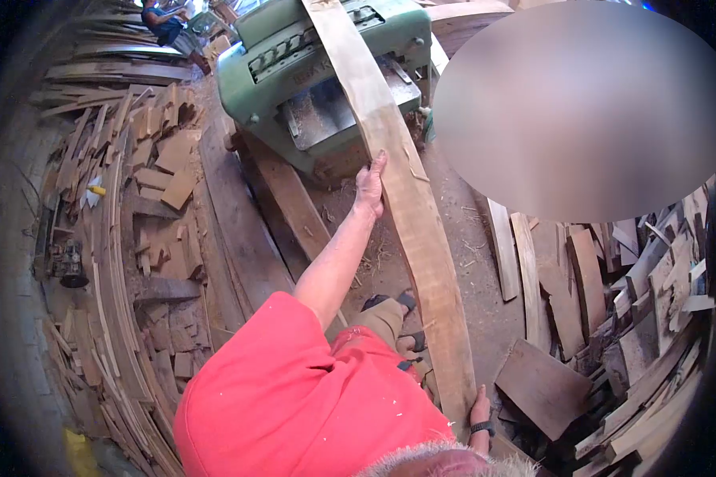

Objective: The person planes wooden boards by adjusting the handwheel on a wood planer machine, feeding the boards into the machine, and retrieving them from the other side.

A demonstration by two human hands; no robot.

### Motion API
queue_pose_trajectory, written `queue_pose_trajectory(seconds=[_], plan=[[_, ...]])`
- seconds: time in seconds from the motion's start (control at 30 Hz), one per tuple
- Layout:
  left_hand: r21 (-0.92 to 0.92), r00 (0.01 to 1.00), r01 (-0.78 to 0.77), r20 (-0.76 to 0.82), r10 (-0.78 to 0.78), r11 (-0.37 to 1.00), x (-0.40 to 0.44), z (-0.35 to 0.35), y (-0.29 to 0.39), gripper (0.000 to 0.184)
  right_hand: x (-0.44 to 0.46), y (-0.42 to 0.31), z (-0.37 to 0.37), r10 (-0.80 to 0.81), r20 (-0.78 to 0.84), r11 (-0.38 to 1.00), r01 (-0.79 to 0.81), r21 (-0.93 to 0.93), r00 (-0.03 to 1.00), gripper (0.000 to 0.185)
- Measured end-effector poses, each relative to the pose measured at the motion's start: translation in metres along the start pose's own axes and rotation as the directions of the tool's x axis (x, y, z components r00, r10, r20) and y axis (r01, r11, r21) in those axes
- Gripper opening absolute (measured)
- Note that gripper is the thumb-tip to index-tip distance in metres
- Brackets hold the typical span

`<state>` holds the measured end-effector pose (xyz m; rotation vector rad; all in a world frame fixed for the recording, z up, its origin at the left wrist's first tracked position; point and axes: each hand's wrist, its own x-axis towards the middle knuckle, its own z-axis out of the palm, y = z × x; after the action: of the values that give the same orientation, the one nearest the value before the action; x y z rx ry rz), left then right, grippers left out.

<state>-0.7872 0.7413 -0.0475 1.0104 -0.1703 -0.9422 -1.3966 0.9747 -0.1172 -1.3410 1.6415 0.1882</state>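
A long, wide wooden plank (pixel 422 238) slants from close to my body up across the front of the green machine (pixel 250 111), which looks like a thickness planer. Its far end runs past the top of the frame. My left hand (pixel 370 187) grips the plank's left edge around the middle, thumb up along the side, the other fingers mostly hidden. Near the close end, my right hand (pixel 480 413), with a dark watch at the wrist, holds the right edge; its fingers are partly hidden. A thin splinter of wood (pixel 415 163) lies on the plank's face.
Offcuts (pixel 179 179) and long boards are heaped on the left. More scrap boards (pixel 545 385) pile up at right. Heavy timbers (pixel 282 191) lie beside the machine. Another person (pixel 165 25) stands far back left. A blurred oval hides the upper right.
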Motion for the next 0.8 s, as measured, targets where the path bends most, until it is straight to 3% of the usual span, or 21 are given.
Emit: queue_pose_trajectory(seconds=[0.1,0.2,0.23,0.37,0.47,0.5,0.6,0.63,0.67,0.73,0.8], plan=[[0.021,0.999,0.033,-0.019,-0.033,0.999,-0.005,0.012,-0.002,0.061,-0.01,0.036,-0.005,0.189,-0.027,0.968,-0.182,0.172,0.982,0.081],[-0.04,0.997,0.082,0.01,-0.081,0.996,-0.024,0.023,-0.002,0.062,-0.017,0.065,-0.011,0.108,-0.005,0.952,-0.102,0.29,0.994,0.081],[-0.051,0.996,0.084,0.024,-0.083,0.995,-0.027,0.026,-0.002,0.062,-0.02,0.061,-0.015,0.186,0.041,0.924,-0.19,0.331,0.982,0.081],[-0.105,0.996,0.087,0.046,-0.082,0.991,-0.044,0.034,-0.006,0.063,-0.008,0.075,-0.02,0.203,0.043,0.938,-0.206,0.279,0.978,0.08],[-0.198,0.998,0.07,0.012,-0.069,0.978,-0.07,0.039,-0.025,0.061,-0.008,0.087,-0.02,0.165,0.106,0.798,-0.196,0.57,0.981,0.079],[-0.159,0.997,0.079,-0.014,-0.082,0.984,-0.085,0.041,-0.031,0.061,-0.011,0.088,-0.022,0.135,0.082,0.802,-0.158,0.576,0.987,0.079],[-0.095,0.99,0.131,-0.037,-0.135,0.987,-0.121,0.032,-0.068,0.064,-0.016,0.146,-0.023,0.183,0.051,0.813,-0.18,0.554,0.982,0.08],[-0.129,0.987,0.139,-0.058,-0.147,0.982,-0.144,0.044,-0.069,0.058,-0.037,0.12,-0.038,0.275,0.001,0.881,-0.252,0.402,0.962,0.081],[-0.133,0.988,0.129,-0.065,-0.139,0.983,-0.159,0.043,-0.082,0.058,-0.044,0.129,-0.042,0.267,0.002,0.886,-0.246,0.394,0.964,0.081],[-0.126,0.981,0.151,-0.105,-0.165,0.981,-0.19,0.04,-0.113,0.059,-0.064,0.167,-0.05,0.209,-0.174,0.965,-0.174,0.195,0.962,0.081],[-0.111,0.978,0.155,-0.123,-0.168,0.982,-0.226,0.045,-0.13,0.064,-0.075,0.215,-0.057,0.194,-0.285,0.978,-0.164,0.126,0.939,0.081]])
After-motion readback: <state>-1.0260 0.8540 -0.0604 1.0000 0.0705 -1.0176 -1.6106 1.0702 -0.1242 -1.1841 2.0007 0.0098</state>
